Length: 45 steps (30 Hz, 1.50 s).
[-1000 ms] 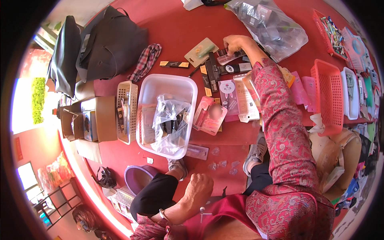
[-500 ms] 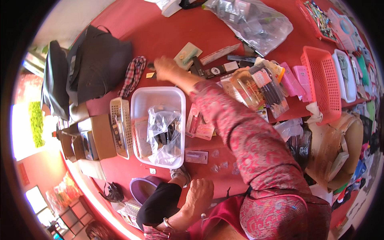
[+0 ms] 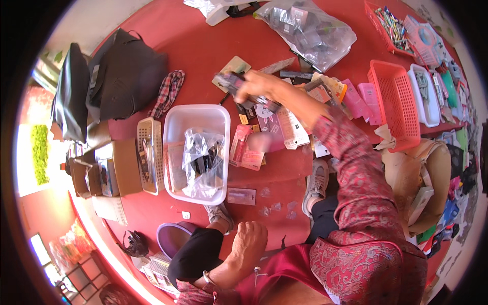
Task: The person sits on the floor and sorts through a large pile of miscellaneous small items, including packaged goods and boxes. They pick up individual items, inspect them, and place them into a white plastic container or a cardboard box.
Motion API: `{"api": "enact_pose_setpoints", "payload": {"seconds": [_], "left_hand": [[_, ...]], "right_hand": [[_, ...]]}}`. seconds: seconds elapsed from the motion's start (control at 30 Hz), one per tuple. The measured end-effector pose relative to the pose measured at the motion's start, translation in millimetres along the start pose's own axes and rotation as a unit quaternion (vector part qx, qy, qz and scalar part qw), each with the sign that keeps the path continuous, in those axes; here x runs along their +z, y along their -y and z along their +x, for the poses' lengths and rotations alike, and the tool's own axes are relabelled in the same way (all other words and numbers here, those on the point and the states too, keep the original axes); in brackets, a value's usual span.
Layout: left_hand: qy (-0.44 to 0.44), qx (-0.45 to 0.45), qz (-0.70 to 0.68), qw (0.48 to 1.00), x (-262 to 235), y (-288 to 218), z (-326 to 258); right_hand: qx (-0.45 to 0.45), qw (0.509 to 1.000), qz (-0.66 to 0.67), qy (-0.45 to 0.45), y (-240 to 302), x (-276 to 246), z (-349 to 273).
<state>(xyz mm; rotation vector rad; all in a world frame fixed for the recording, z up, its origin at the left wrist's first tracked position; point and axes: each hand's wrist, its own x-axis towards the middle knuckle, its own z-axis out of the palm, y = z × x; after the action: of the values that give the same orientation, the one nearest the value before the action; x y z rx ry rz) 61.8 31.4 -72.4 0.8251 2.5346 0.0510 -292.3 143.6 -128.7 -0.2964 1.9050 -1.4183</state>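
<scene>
Gripping dark packages (image 3: 230,83) beyond the white tub (image 3: 197,119) and to its right, the right hand (image 3: 257,86) has its fingers closed around them; blur hides how many. They look like slim cartons or stiff packs, so probably light and fairly rigid, perhaps slick on their faces, with corners that a hard squeeze might dent. Holding across the middle of the long sides should suit them best. The left hand (image 3: 250,243), nearer the person than the tub, has its fingers curled in, nothing visible in them.

Counting around the tub: one clear bag (image 3: 195,142) inside it; one beige basket (image 3: 149,126) just left; one purple basin (image 3: 170,239) on its near side; one checked cloth (image 3: 170,89) and two black bags (image 3: 129,81) beyond it, leftward; two pink packets (image 3: 354,99), two red baskets (image 3: 394,101) and one white tray (image 3: 431,119) well to its right.
</scene>
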Motion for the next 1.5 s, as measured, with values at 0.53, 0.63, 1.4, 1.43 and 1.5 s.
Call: {"api": "enact_pose_setpoints", "payload": {"seconds": [0.53,0.63,1.4,1.43,1.5], "left_hand": [[-0.337,-0.044,-0.462,0.819,-30.1,10.8,29.4],[-0.231,-0.089,-0.822,0.513,-68.6,6.7,15.1],[-0.05,0.048,-0.956,0.287,-50.6,-24.1,-6.9],[-0.06,0.054,-0.954,0.29,-48.7,-23.1,-6.8],[-0.044,-0.014,-0.921,0.387,-58.6,-23.4,-6.0]], "right_hand": [[0.004,0.883,0.469,0.017,52.9,29.6,-181.1],[-0.003,0.881,0.472,-0.034,71.8,81.3,-221.9],[-0.009,0.918,0.385,0.1,51.7,125.5,-278.6],[0.005,0.901,0.419,0.111,48.9,128.3,-277.4],[0.057,0.909,0.413,0.022,43.9,125.8,-273.1]]}}
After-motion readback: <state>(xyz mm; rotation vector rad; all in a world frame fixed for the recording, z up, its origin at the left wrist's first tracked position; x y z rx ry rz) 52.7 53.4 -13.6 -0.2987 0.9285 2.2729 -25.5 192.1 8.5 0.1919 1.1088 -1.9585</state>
